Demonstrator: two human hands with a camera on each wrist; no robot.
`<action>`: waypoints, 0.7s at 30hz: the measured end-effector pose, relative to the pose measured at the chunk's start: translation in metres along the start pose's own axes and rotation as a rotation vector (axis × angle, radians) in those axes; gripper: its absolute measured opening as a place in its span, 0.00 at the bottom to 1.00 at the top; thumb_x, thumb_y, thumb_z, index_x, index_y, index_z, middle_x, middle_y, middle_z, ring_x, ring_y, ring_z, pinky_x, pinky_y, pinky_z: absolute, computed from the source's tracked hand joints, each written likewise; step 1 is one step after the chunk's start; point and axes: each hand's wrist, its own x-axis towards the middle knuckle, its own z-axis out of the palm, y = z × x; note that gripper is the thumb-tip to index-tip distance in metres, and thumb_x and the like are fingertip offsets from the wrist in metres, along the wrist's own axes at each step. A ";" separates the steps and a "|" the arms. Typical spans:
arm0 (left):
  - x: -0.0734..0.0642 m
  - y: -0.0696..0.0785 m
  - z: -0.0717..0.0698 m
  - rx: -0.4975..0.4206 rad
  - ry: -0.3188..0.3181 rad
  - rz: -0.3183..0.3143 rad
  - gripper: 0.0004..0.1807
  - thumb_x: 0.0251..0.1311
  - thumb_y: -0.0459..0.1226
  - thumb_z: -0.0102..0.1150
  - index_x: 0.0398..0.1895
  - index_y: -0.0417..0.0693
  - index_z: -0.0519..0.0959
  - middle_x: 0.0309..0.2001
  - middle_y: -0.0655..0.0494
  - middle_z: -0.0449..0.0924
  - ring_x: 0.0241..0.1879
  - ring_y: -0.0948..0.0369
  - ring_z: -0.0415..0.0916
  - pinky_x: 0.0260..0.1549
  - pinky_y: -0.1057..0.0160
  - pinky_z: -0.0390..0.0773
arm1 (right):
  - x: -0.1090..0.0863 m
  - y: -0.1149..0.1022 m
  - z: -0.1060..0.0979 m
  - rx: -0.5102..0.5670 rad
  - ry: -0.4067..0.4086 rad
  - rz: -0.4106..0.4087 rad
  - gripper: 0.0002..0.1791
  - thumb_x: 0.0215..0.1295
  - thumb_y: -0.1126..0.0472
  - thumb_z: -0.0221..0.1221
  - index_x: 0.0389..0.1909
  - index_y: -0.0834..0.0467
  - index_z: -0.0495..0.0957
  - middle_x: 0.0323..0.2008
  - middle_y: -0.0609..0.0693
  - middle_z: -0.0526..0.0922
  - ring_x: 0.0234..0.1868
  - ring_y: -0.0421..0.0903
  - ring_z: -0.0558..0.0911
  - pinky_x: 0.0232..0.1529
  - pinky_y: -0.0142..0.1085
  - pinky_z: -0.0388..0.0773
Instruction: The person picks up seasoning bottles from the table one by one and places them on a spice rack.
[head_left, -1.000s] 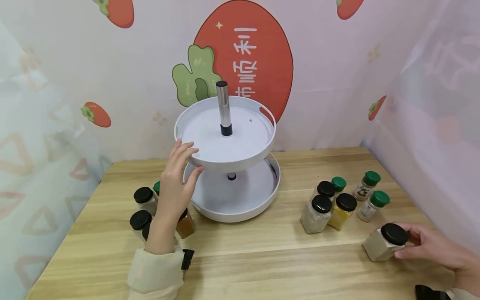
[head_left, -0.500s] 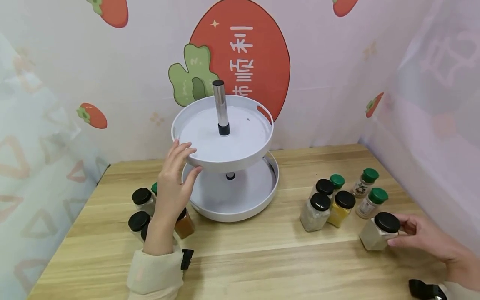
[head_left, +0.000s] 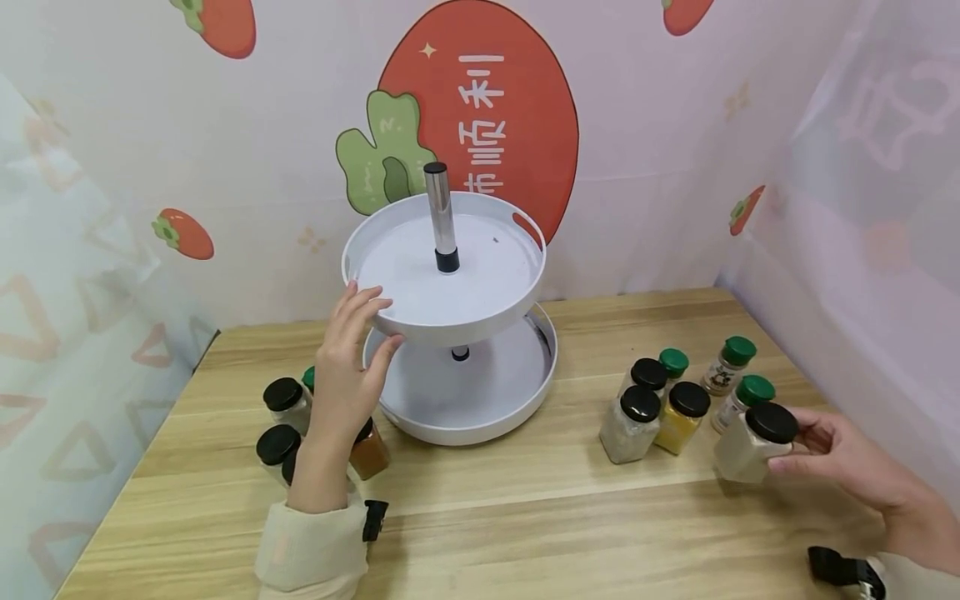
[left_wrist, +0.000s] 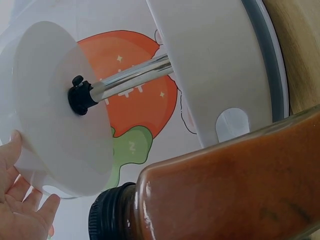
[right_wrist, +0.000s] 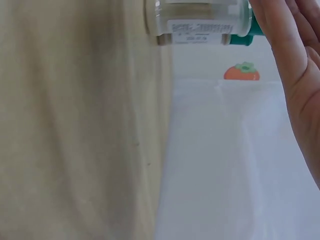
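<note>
A white two-tier round tray [head_left: 487,329] with a metal centre post stands at the back middle of the table. My left hand [head_left: 347,367] touches the upper tier's left front rim, fingers spread and thumb lower at the edge. In the left wrist view, the fingers [left_wrist: 19,187] lie along that rim. At the right, my right hand [head_left: 847,454] holds a square spice jar [head_left: 742,450] by its side, slightly tilted. The jar has a black lid and pale contents. In the right wrist view, my hand [right_wrist: 300,65] shows at the edge beside a green-lidded shaker [right_wrist: 202,27].
Several spice jars stand right of the tray, including a yellow one [head_left: 678,425] and a green-lidded shaker [head_left: 723,371]. More jars stand at the left, partly behind my left arm, among them a black-lidded jar [head_left: 285,400] and an orange-brown jar [head_left: 369,454].
My right hand has moved the pale spice jar farther back and slightly left, so it now partly covers a green-lidded shaker. My left hand stays at the tray rim.
</note>
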 end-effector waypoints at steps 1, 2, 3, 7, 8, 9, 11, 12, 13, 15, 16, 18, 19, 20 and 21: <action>0.000 0.000 0.000 -0.001 0.001 0.001 0.23 0.57 0.29 0.68 0.57 0.39 0.77 0.65 0.47 0.74 0.76 0.48 0.57 0.74 0.47 0.61 | 0.001 -0.002 0.001 0.008 0.005 -0.004 0.36 0.53 0.88 0.54 0.56 0.52 0.80 0.52 0.37 0.85 0.51 0.31 0.83 0.48 0.21 0.80; 0.000 0.000 0.000 -0.002 0.002 0.001 0.23 0.57 0.29 0.68 0.57 0.39 0.77 0.65 0.47 0.74 0.76 0.48 0.57 0.74 0.47 0.61 | 0.003 -0.004 0.001 0.017 0.005 -0.009 0.36 0.53 0.89 0.53 0.56 0.52 0.79 0.52 0.38 0.85 0.51 0.31 0.83 0.47 0.23 0.82; 0.000 -0.001 0.000 -0.004 0.003 0.000 0.23 0.57 0.29 0.68 0.57 0.39 0.77 0.65 0.47 0.74 0.76 0.48 0.57 0.74 0.47 0.61 | 0.004 -0.006 0.002 0.017 0.009 -0.011 0.37 0.53 0.89 0.53 0.57 0.51 0.79 0.52 0.38 0.85 0.50 0.32 0.83 0.45 0.24 0.83; -0.001 -0.001 0.001 -0.015 0.004 -0.005 0.23 0.57 0.29 0.67 0.57 0.39 0.77 0.65 0.47 0.74 0.76 0.48 0.56 0.74 0.48 0.61 | 0.008 -0.014 0.003 0.009 0.011 -0.007 0.37 0.55 0.88 0.53 0.58 0.51 0.79 0.52 0.37 0.85 0.50 0.32 0.84 0.40 0.29 0.86; -0.001 -0.001 0.001 -0.018 0.004 -0.007 0.23 0.57 0.29 0.67 0.57 0.40 0.77 0.65 0.47 0.74 0.76 0.49 0.56 0.75 0.48 0.60 | 0.009 -0.015 0.003 0.008 0.014 -0.007 0.37 0.55 0.88 0.53 0.58 0.51 0.79 0.53 0.37 0.85 0.50 0.33 0.84 0.39 0.30 0.86; -0.001 -0.002 0.002 -0.022 0.003 -0.007 0.23 0.57 0.29 0.67 0.57 0.40 0.77 0.65 0.47 0.74 0.76 0.49 0.56 0.75 0.49 0.60 | 0.009 -0.017 0.004 -0.011 0.023 -0.007 0.36 0.54 0.88 0.54 0.58 0.51 0.79 0.53 0.37 0.85 0.50 0.32 0.84 0.40 0.29 0.86; -0.001 -0.002 0.001 -0.028 0.001 -0.005 0.23 0.58 0.29 0.67 0.57 0.40 0.77 0.66 0.48 0.74 0.76 0.49 0.55 0.75 0.49 0.60 | 0.011 -0.019 0.005 -0.028 0.036 -0.007 0.36 0.54 0.88 0.55 0.58 0.52 0.79 0.52 0.36 0.85 0.50 0.31 0.83 0.40 0.27 0.85; -0.001 -0.002 0.001 -0.031 0.000 -0.003 0.22 0.58 0.29 0.67 0.58 0.40 0.77 0.66 0.48 0.74 0.77 0.49 0.55 0.75 0.49 0.59 | 0.011 -0.020 0.005 -0.049 0.045 -0.010 0.36 0.54 0.88 0.55 0.57 0.53 0.79 0.52 0.35 0.84 0.50 0.30 0.83 0.40 0.25 0.84; -0.001 -0.002 0.001 -0.033 -0.002 0.000 0.22 0.58 0.29 0.66 0.58 0.40 0.77 0.66 0.48 0.74 0.77 0.49 0.55 0.76 0.49 0.59 | 0.012 -0.021 0.005 -0.064 0.057 -0.014 0.35 0.54 0.88 0.55 0.57 0.53 0.80 0.52 0.35 0.84 0.49 0.30 0.83 0.40 0.25 0.84; -0.001 -0.003 0.002 -0.039 -0.005 0.006 0.22 0.59 0.29 0.66 0.58 0.41 0.77 0.66 0.48 0.73 0.77 0.48 0.55 0.76 0.49 0.59 | 0.013 -0.024 0.006 -0.077 0.078 -0.025 0.34 0.53 0.88 0.56 0.56 0.54 0.80 0.51 0.35 0.85 0.49 0.30 0.83 0.39 0.24 0.83; -0.001 -0.003 0.002 -0.042 -0.006 0.010 0.22 0.59 0.29 0.66 0.58 0.41 0.77 0.66 0.48 0.73 0.76 0.48 0.55 0.76 0.49 0.58 | 0.014 -0.026 0.006 -0.076 0.087 -0.038 0.34 0.52 0.88 0.56 0.55 0.55 0.80 0.51 0.35 0.85 0.48 0.30 0.83 0.39 0.24 0.83; -0.001 -0.004 0.002 -0.045 -0.006 0.014 0.22 0.59 0.28 0.66 0.58 0.41 0.77 0.66 0.48 0.73 0.76 0.47 0.55 0.76 0.48 0.58 | 0.016 -0.029 0.006 -0.071 0.100 -0.073 0.34 0.51 0.89 0.56 0.55 0.57 0.80 0.50 0.36 0.85 0.48 0.30 0.83 0.39 0.23 0.82; -0.001 -0.004 0.002 -0.044 -0.007 0.014 0.23 0.58 0.29 0.67 0.58 0.41 0.77 0.66 0.48 0.73 0.76 0.47 0.55 0.76 0.48 0.58 | 0.018 -0.031 0.006 -0.047 0.099 -0.101 0.34 0.50 0.90 0.55 0.54 0.58 0.80 0.50 0.37 0.85 0.48 0.31 0.84 0.39 0.23 0.83; -0.001 -0.004 0.002 -0.044 -0.008 0.012 0.23 0.57 0.29 0.68 0.58 0.41 0.77 0.66 0.48 0.73 0.77 0.48 0.55 0.76 0.48 0.58 | 0.021 -0.033 0.006 -0.023 0.094 -0.126 0.35 0.49 0.91 0.55 0.54 0.59 0.80 0.50 0.39 0.86 0.48 0.32 0.84 0.40 0.24 0.83; -0.002 -0.004 0.002 -0.045 -0.008 0.010 0.24 0.57 0.29 0.69 0.58 0.41 0.77 0.66 0.48 0.73 0.77 0.48 0.54 0.76 0.47 0.58 | 0.023 -0.036 0.006 -0.014 0.090 -0.147 0.35 0.48 0.92 0.54 0.55 0.60 0.80 0.51 0.40 0.86 0.48 0.32 0.84 0.40 0.23 0.83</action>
